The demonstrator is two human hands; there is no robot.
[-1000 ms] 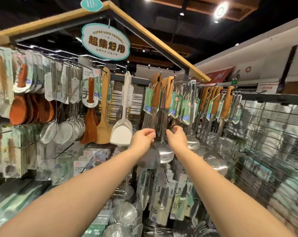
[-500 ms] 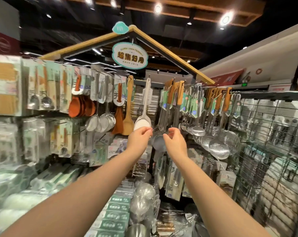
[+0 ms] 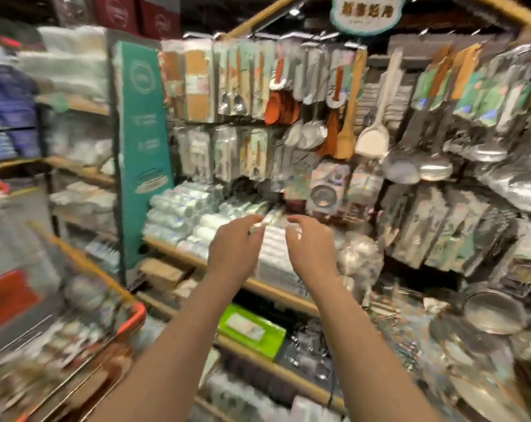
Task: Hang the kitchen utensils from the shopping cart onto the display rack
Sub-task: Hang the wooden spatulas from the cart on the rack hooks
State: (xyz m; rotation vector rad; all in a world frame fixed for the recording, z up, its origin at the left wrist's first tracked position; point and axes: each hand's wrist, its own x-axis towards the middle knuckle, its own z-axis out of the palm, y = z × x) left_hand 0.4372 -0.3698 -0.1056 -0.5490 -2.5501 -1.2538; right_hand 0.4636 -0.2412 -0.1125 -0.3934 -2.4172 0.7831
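The picture is blurred by motion. My left hand (image 3: 235, 249) and my right hand (image 3: 311, 251) are raised side by side in front of the shelves, fingers loosely curled and apart, with nothing in them. The display rack (image 3: 343, 86) fills the upper right, hung with wooden spatulas, a white turner (image 3: 373, 138), steel ladles (image 3: 434, 166) and packaged utensils. Both hands are well below and left of those hanging rows. The shopping cart (image 3: 130, 321), with an orange rim, sits at the lower left and holds packaged utensils (image 3: 69, 339).
A tall teal sign panel (image 3: 142, 141) stands left of the rack. Wooden shelves (image 3: 273, 287) below carry white rolls, a green box (image 3: 252, 330) and steel bowls (image 3: 495, 312). More shelving with stacked goods runs along the far left.
My view has swung left and down, bringing the cart into sight. Both hands have left the hanging ladles, dropped lower and are empty.
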